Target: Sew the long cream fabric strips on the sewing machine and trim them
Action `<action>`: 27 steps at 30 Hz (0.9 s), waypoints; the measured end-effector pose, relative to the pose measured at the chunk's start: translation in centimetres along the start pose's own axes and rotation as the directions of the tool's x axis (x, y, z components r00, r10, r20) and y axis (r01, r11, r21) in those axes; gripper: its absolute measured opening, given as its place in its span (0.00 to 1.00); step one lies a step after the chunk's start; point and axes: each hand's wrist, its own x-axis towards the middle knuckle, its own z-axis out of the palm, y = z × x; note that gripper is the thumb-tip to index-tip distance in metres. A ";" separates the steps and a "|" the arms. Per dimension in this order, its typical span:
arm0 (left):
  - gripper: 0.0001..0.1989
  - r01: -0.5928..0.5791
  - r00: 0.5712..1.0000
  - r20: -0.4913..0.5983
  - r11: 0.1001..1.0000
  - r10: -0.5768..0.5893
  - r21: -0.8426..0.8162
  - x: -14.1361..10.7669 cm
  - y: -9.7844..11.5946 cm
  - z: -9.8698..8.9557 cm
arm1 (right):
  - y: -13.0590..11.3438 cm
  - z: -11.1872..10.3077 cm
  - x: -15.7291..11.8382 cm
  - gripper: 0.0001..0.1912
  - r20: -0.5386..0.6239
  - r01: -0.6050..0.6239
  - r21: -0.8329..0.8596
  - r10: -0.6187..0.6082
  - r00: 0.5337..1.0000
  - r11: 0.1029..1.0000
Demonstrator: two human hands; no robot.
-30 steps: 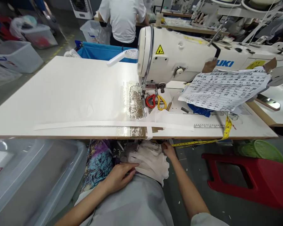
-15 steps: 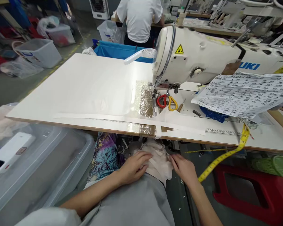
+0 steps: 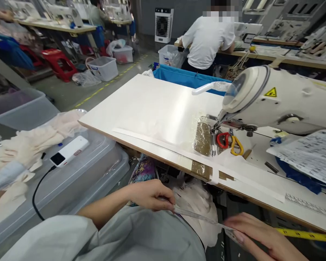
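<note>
Left hand (image 3: 152, 195): grip narrow, pinching a thin, clear, plastic-looking strip (image 3: 198, 216). Right hand (image 3: 263, 235), blurred, grips it further along. Strip spans above crumpled pale fabric (image 3: 197, 195), apart from the white metal sewing machine (image 3: 285, 94). Amount done or left: cannot tell.

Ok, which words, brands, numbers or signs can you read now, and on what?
No words or numbers are legible.
Yellow warning triangle: on the sewing machine.
Paper sheets: too blurred to read.
Yellow tape measure: numbers too blurred.
White device: label too small.
Ruler markings on the table: too small.
</note>
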 end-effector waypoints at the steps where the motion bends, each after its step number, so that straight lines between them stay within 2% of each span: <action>1: 0.15 0.015 1.000 -0.017 1.000 -0.014 0.021 -0.6 0.4 -0.3 | -0.4 0.6 1.3 0.18 -0.008 0.002 -0.019 -0.002 1.000 1.000; 3: 0.11 0.007 0.999 -0.046 0.998 -0.004 0.060 -1.0 1.2 -0.5 | -2.0 2.3 4.4 0.21 -0.018 0.006 0.002 -0.006 1.000 1.000; 5: 0.09 -0.032 0.995 -0.093 0.993 0.043 0.118 -1.0 2.0 -0.6 | -4.2 4.1 7.6 0.23 0.013 0.002 0.128 -0.004 1.000 0.992; 7: 0.08 -0.038 0.978 -0.193 0.980 0.076 0.194 -1.2 2.6 -1.3 | -6.2 5.3 10.2 0.23 0.050 -0.015 0.264 0.002 0.999 0.964; 10: 0.11 0.033 0.940 -0.337 0.968 0.054 0.249 -2.6 3.0 -3.8 | -7.4 4.9 13.1 0.21 0.035 -0.058 0.321 0.050 0.998 0.945; 13: 0.15 0.119 0.889 -0.458 0.964 0.003 0.236 -4.2 2.5 -6.9 | -6.5 3.1 15.5 0.22 0.001 -0.132 0.281 0.138 0.990 0.951; 14: 0.15 0.144 0.847 -0.531 0.955 0.016 0.259 -4.4 2.0 -7.7 | -6.0 2.5 16.4 0.23 0.006 -0.166 0.268 0.171 0.985 0.949; 15: 0.15 0.168 0.786 -0.615 0.937 0.061 0.307 -4.4 1.5 -8.4 | -5.4 2.1 17.3 0.24 0.017 -0.201 0.257 0.203 0.979 0.945; 17: 0.14 0.220 0.612 -0.752 0.860 0.247 0.461 -3.8 0.0 -9.2 | -4.4 1.6 19.2 0.25 0.035 -0.253 0.236 0.252 0.967 0.938; 18: 0.13 0.247 0.527 -0.771 0.805 0.356 0.540 -3.4 -0.8 -9.3 | -3.9 1.5 20.0 0.25 0.027 -0.263 0.224 0.264 0.964 0.938; 19: 0.12 0.267 0.462 -0.762 0.749 0.453 0.607 -2.9 -1.6 -9.4 | -3.5 1.5 20.8 0.26 0.018 -0.266 0.213 0.268 0.963 0.940; 20: 0.11 0.281 0.420 -0.736 0.696 0.530 0.661 -2.5 -2.5 -9.3 | -3.1 1.5 21.3 0.27 0.014 -0.266 0.204 0.269 0.963 0.942; 21: 0.11 0.287 0.404 -0.703 0.649 0.585 0.705 -2.2 -3.2 -9.2 | -2.8 1.6 21.7 0.27 0.014 -0.266 0.200 0.269 0.963 0.943; 22: 0.11 0.289 0.408 -0.669 0.607 0.621 0.740 -2.1 -3.9 -9.1 | -2.5 1.6 22.0 0.27 0.019 -0.271 0.200 0.273 0.962 0.942; 27: 0.15 0.356 0.505 -0.545 0.414 0.669 0.838 -2.4 -5.7 -8.7 | -1.7 1.4 21.8 0.28 0.088 -0.342 0.204 0.331 0.940 0.917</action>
